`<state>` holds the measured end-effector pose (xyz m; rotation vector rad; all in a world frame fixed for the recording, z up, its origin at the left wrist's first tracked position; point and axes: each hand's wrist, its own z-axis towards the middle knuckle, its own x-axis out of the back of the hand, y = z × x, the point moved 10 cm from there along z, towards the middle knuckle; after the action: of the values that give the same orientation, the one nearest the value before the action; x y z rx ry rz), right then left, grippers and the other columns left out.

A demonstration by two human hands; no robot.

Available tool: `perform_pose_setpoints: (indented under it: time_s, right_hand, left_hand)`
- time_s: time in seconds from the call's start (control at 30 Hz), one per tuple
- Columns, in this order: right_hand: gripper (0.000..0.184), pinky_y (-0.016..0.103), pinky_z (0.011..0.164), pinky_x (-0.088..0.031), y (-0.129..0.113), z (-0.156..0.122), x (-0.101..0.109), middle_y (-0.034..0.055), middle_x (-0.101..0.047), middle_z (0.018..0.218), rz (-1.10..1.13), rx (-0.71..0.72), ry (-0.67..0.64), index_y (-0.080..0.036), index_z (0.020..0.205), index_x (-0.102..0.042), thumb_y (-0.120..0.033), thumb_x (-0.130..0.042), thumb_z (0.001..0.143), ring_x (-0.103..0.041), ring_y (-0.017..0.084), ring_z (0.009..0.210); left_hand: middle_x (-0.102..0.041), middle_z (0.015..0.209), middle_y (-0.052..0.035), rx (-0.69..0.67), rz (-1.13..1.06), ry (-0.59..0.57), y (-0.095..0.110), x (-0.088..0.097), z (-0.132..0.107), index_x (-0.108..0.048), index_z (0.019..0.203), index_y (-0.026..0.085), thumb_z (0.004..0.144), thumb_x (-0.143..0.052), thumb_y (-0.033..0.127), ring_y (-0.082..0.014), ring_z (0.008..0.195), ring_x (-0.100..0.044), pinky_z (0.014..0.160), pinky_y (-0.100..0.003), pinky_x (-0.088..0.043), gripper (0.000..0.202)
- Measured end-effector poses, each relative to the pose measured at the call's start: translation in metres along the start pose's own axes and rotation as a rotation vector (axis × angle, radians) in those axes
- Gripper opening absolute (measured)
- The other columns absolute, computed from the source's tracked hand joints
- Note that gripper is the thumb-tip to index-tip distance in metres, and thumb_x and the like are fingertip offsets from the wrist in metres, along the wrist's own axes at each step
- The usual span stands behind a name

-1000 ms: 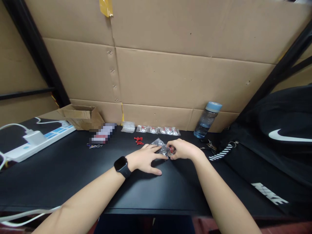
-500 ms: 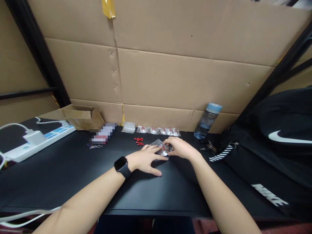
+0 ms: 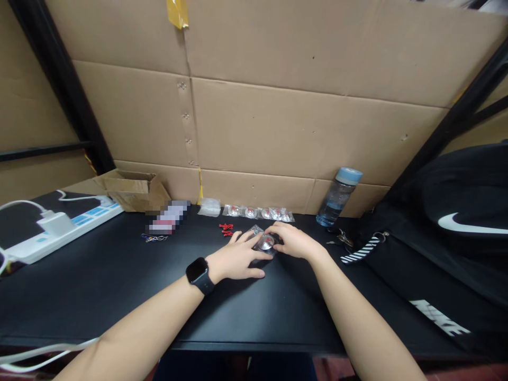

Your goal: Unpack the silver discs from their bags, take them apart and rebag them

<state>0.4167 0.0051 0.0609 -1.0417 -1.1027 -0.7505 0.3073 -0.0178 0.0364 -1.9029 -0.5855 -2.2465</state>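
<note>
A round silver disc (image 3: 266, 242) with a red piece on it lies in a small clear plastic bag (image 3: 257, 229) on the black table. My left hand (image 3: 238, 257), wearing a black watch, rests with fingers spread at the bag's left side, the fingertips touching it. On the other side, my right hand (image 3: 294, 241) has its thumb and fingers curled in at the bag's right edge, gripping it; the exact pinch is partly hidden. Small red cords (image 3: 226, 229) lie just beyond my left fingers. Similar bagged discs (image 3: 251, 212) line up along the cardboard wall.
A stack of clear bags (image 3: 209, 207) sits left of the row. Further left are a cardboard box (image 3: 137, 191) and a white power strip (image 3: 85, 225). To the right stand a water bottle (image 3: 338, 197), keys (image 3: 344, 238) and a black bag (image 3: 444, 254).
The disc shows more fully between my hands now and sits slightly higher. My left thumb has shifted up a little, and my right fingers have moved slightly at the bag's edge.
</note>
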Motion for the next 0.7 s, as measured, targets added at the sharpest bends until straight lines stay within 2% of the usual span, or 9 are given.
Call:
perform_pose_setpoints:
  time_s: [0.1,0.2,0.33,0.47,0.6,0.7]
  right_hand:
    - [0.053,0.027,0.077,-0.044,0.006,0.001,-0.001,0.004,-0.064,0.108,-0.021,-0.012,0.013,-0.028,0.122,-0.063,-0.019,-0.078,0.072,-0.061,0.02,0.095]
    - [0.046,0.025,0.071,-0.042,0.012,0.004,-0.006,0.0007,-0.066,0.094,-0.023,-0.048,-0.017,-0.028,0.117,-0.065,-0.02,-0.077,0.074,-0.062,0.017,0.082]
    - [0.046,0.024,0.067,-0.039,0.005,0.006,-0.009,-0.0019,-0.066,0.084,0.009,-0.018,-0.038,-0.028,0.119,-0.064,-0.019,-0.074,0.076,-0.06,0.014,0.073]
    - [0.049,0.023,0.062,-0.037,-0.001,0.005,-0.011,-0.0017,-0.065,0.08,0.009,-0.02,-0.065,-0.028,0.123,-0.062,-0.026,-0.075,0.076,-0.059,0.015,0.071]
    - [0.046,0.024,0.062,-0.037,0.006,0.003,-0.002,-0.0007,-0.068,0.087,-0.063,-0.105,0.003,-0.031,0.122,-0.062,-0.03,-0.075,0.078,-0.062,0.017,0.078]
    - [0.043,0.025,0.063,-0.039,0.008,0.002,0.0,0.0017,-0.068,0.099,-0.091,-0.117,0.042,-0.033,0.124,-0.06,-0.036,-0.071,0.083,-0.064,0.019,0.086]
  left_hand:
    - [-0.037,0.156,-0.0077,0.045,0.013,0.024,0.0,-0.001,-0.001,-0.057,0.133,0.046,0.09,-0.057,0.054,-0.0428,0.135,-0.038,0.103,-0.065,-0.031,0.044]
    - [-0.04,0.153,-0.0081,0.037,-0.016,0.011,0.0,-0.005,0.0,-0.056,0.134,0.046,0.091,-0.056,0.052,-0.0406,0.128,-0.046,0.102,-0.062,-0.035,0.043]
    - [-0.037,0.156,-0.0079,-0.003,-0.078,0.014,0.0,-0.007,0.001,-0.057,0.135,0.042,0.092,-0.055,0.049,-0.0388,0.132,-0.045,0.106,-0.058,-0.035,0.043]
    - [-0.029,0.161,-0.0063,-0.033,-0.128,-0.007,0.002,-0.008,0.001,-0.056,0.136,0.039,0.093,-0.054,0.047,-0.0361,0.142,-0.036,0.11,-0.054,-0.035,0.043]
    - [-0.022,0.164,-0.0066,-0.021,-0.147,-0.047,0.003,-0.008,0.001,-0.055,0.137,0.038,0.094,-0.055,0.043,-0.0354,0.145,-0.033,0.111,-0.055,-0.034,0.044]
    - [-0.019,0.165,-0.0069,-0.019,-0.168,-0.063,0.003,-0.009,0.001,-0.055,0.138,0.037,0.093,-0.056,0.041,-0.0362,0.146,-0.029,0.112,-0.055,-0.034,0.045]
